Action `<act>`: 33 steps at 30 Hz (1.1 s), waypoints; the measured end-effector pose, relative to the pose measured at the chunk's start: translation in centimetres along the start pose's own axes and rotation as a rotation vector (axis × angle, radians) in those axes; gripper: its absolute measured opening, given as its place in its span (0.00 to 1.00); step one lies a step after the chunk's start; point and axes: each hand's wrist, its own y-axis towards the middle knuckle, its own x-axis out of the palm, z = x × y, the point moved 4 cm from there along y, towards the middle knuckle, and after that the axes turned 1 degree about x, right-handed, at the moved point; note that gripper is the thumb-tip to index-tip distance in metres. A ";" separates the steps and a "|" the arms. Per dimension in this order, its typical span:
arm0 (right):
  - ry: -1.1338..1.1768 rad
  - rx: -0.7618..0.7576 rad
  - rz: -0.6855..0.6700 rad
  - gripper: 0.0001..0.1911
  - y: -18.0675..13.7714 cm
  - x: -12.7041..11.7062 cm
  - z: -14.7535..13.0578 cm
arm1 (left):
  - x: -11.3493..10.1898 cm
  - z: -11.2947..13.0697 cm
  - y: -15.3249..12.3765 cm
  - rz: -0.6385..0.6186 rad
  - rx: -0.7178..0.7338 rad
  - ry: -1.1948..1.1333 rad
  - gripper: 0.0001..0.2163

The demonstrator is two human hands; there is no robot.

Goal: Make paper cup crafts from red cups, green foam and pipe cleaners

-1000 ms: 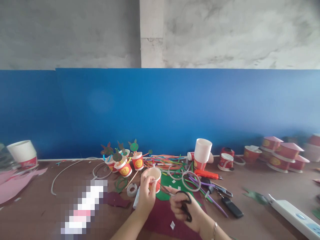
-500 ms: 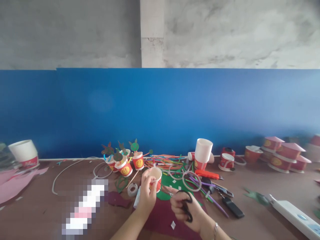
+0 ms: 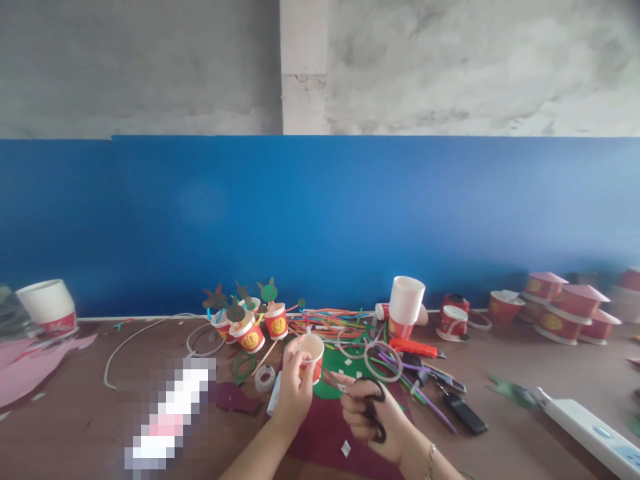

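Note:
My left hand (image 3: 296, 390) is closed around a red and white paper cup (image 3: 311, 347), its open mouth tilted upward. In my right hand (image 3: 373, 417) is a pair of scissors with black handles (image 3: 371, 407). The scissor blades (image 3: 331, 379) point left at the side of the cup, and I cannot tell whether they touch it. Beneath both hands lie a dark red sheet (image 3: 325, 437) and a green sheet (image 3: 345, 373) with small white squares on it.
Several decorated cups (image 3: 250, 337) stand left of the held cup. Behind it lies a heap of coloured sticks (image 3: 330, 325). To the right are a tall cup stack (image 3: 406, 303), an orange utility knife (image 3: 414, 347), a tape ring (image 3: 383, 362) and a white power strip (image 3: 595, 433). A tape roll (image 3: 265, 379) lies left.
Almost nothing differs. Both hands keep the cup and the scissors in nearly the same place, and the view has shifted very slightly.

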 end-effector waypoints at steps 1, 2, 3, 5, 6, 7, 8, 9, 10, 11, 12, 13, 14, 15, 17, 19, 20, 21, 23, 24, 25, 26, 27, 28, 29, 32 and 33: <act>-0.016 0.000 -0.003 0.29 0.0 0.0 0.0 | 0.0 0.0 0.0 -0.002 -0.001 0.000 0.07; -0.108 -0.030 0.021 0.29 -0.1 -0.1 0.0 | 0.1 -0.1 0.0 -0.007 -0.003 0.000 0.07; -0.261 -0.093 0.066 0.30 -0.1 -0.2 -0.1 | 0.2 -0.1 0.0 -0.012 -0.007 0.000 0.07; -0.672 -0.283 0.183 0.33 -0.4 -0.1 -0.3 | 0.2 -0.2 0.0 -0.021 -0.018 -0.003 0.07; -0.869 -0.382 0.236 0.35 -0.6 0.1 -0.4 | 0.2 -0.2 0.0 -0.021 -0.021 -0.002 0.07; -1.017 -0.458 0.272 0.36 -0.8 0.4 -0.4 | 0.2 -0.2 0.0 -0.019 -0.020 0.001 0.07; -1.091 -0.496 0.292 0.37 -0.9 0.5 -0.4 | 0.2 -0.1 0.0 -0.018 -0.017 0.004 0.06; -1.080 -0.482 0.292 0.37 -0.8 0.5 -0.3 | 0.2 -0.1 0.0 -0.015 -0.014 0.006 0.06; -0.984 -0.422 0.271 0.36 -0.7 0.4 -0.3 | 0.1 -0.1 0.0 -0.016 -0.010 0.007 0.06; -0.820 -0.335 0.232 0.35 -0.5 0.2 -0.2 | 0.1 -0.1 0.0 -0.017 -0.007 0.005 0.06; -0.614 -0.235 0.181 0.33 -0.3 0.0 -0.1 | 0.1 -0.1 0.0 -0.017 -0.005 0.002 0.06; -0.399 -0.134 0.122 0.32 -0.1 0.0 0.0 | 0.1 -0.2 -0.1 -0.017 -0.004 -0.002 0.06; -0.213 -0.062 0.066 0.31 0.0 0.0 0.0 | 0.1 -0.2 -0.1 -0.014 -0.004 -0.004 0.06; -0.082 -0.012 0.014 0.31 0.0 0.0 -0.1 | 0.0 -0.2 -0.1 -0.008 -0.003 -0.006 0.06; -0.020 0.010 -0.016 0.31 0.0 -0.1 -0.1 | 0.0 -0.1 -0.1 0.002 -0.003 -0.013 0.06; -0.239 -0.066 0.050 0.32 0.0 -0.3 -0.1 | 0.0 0.1 0.0 0.004 -0.004 -0.019 0.06; -0.430 -0.143 0.106 0.33 -0.2 -0.3 -0.1 | 0.0 0.1 0.0 0.005 -0.005 -0.020 0.06; -0.648 -0.237 0.165 0.34 -0.3 -0.2 -0.2 | 0.0 0.2 0.1 0.004 -0.007 -0.019 0.06; -1.049 -0.409 0.255 0.38 -0.8 0.3 -0.3 | 0.0 0.2 0.1 0.005 -0.010 -0.013 0.06; -1.168 -0.456 0.277 0.39 -0.9 0.6 -0.3 | 0.0 0.2 0.1 0.006 -0.010 -0.012 0.06; -1.194 -0.465 0.282 0.39 -1.0 0.8 -0.3 | -0.1 0.2 0.1 0.007 -0.008 -0.012 0.06; -1.121 -0.427 0.269 0.37 -0.9 0.7 -0.3 | -0.1 0.2 0.1 0.005 -0.006 -0.013 0.06; -0.959 -0.355 0.240 0.34 -0.8 0.6 -0.3 | -0.1 0.2 0.1 0.003 -0.001 -0.014 0.06; -0.730 -0.264 0.195 0.31 -0.6 0.3 -0.3 | -0.1 0.2 0.1 0.000 0.004 -0.014 0.06; -0.471 -0.168 0.137 0.27 -0.3 0.2 -0.2 | -0.1 0.2 0.1 -0.002 0.006 -0.013 0.06; 0.106 0.010 -0.068 0.19 0.0 0.1 0.0 | -0.1 0.2 0.1 0.003 -0.004 -0.006 0.07; 0.156 0.011 -0.092 0.19 0.1 0.0 0.0 | -0.1 0.3 0.1 0.002 -0.006 -0.006 0.07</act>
